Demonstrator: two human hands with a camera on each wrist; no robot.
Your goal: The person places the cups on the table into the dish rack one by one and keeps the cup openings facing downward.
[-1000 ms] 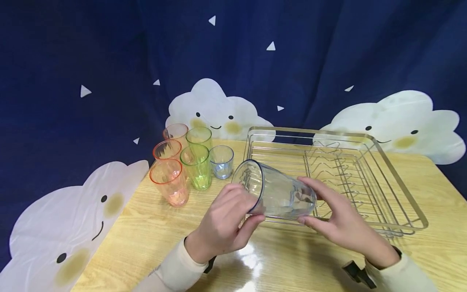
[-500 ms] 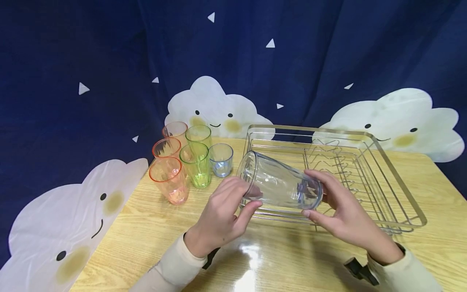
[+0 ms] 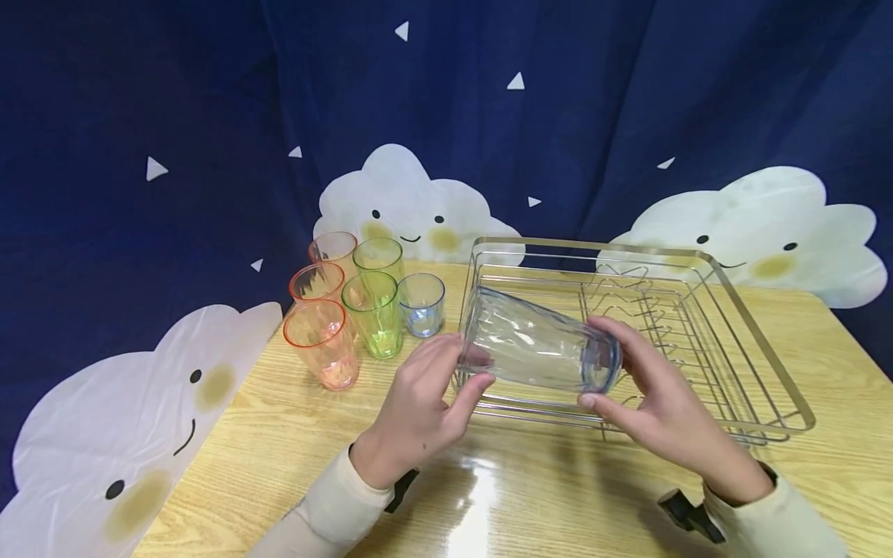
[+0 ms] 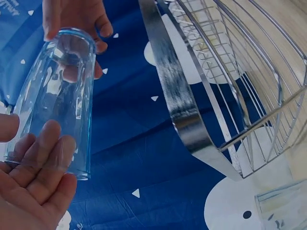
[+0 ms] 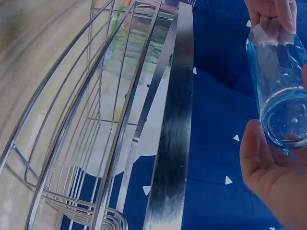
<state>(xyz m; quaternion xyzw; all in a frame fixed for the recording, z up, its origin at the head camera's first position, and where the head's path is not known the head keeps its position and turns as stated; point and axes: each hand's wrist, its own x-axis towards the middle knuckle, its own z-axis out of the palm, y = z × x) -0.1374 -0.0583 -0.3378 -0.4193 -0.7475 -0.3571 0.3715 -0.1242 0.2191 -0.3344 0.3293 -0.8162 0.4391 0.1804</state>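
A clear blue-tinted tumbler point(image 3: 533, 341) lies nearly level in the air between both hands, its mouth to the left and its base to the right. My left hand point(image 3: 418, 411) holds it at the mouth end, thumb in front and fingers round the rim. My right hand point(image 3: 659, 403) grips the base between thumb and fingers. In the left wrist view the fingers show against the tumbler point(image 4: 62, 105) wall near its wide end. The right wrist view shows the round, thick base of the tumbler point(image 5: 288, 117) close to the right fingers.
A wire dish rack point(image 3: 760, 341) stands just behind the tumbler. To the left are several upright glasses: orange-red ones such as the front orange glass point(image 3: 324, 349), green ones such as the front green glass point(image 3: 373, 314), and a short blue glass point(image 3: 422, 306). A dark blue curtain point(image 3: 446, 93) hangs behind.
The tumbler has turned so its mouth no longer faces me and it appears side-on. Its base end has shifted a little right and up, and the right hand has moved with it.
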